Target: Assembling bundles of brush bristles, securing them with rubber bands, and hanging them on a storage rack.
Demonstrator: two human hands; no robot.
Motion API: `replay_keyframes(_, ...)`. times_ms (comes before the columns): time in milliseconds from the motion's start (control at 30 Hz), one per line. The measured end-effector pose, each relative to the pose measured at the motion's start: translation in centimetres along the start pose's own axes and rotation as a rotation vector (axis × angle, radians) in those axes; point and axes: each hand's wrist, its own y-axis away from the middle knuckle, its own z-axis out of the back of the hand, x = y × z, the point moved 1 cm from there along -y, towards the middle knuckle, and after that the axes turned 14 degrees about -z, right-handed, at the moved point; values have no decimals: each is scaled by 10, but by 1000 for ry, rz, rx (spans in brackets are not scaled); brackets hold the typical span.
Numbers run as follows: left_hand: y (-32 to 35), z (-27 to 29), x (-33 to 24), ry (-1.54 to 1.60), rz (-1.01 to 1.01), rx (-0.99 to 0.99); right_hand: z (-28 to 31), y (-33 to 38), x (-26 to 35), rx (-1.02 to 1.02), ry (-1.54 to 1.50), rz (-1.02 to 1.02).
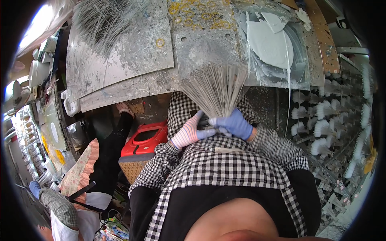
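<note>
A fanned bundle of thin grey strands (219, 90) stands up over my lap, its spread tips against the table's near edge. My right hand (232, 123), in a blue glove, is closed round the gathered lower end. Beside it my left hand (189, 130), in a pale striped glove, curls its thumb and fingers round something dark at the bundle's base; what it grips is mostly hidden. Both hands rest close to the checked apron (225, 164).
Across the stained work table (205, 48) lie a loose heap of grey strands (102, 26), yellow rubber bands (201, 16) and a slab of white paste (267, 42). A red stool (146, 140) stands left; another person (76, 201) sits beyond. White-tipped bundles (323, 124) fill racks at right.
</note>
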Motion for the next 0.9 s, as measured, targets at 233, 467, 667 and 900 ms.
replay_keyframes(233,-5,17,1,171,119,-7,2,-17,-8,-31,33,116)
replay_keyframes(467,-49,4,-52,332,-240,118,0,-5,-4,156,162,31)
replay_keyframes(667,-71,-21,-113,193,-396,357,13,9,50,12,476,545)
replay_keyframes(900,-88,-41,-166,-358,-1066,94,62,49,137,-695,1277,1208)
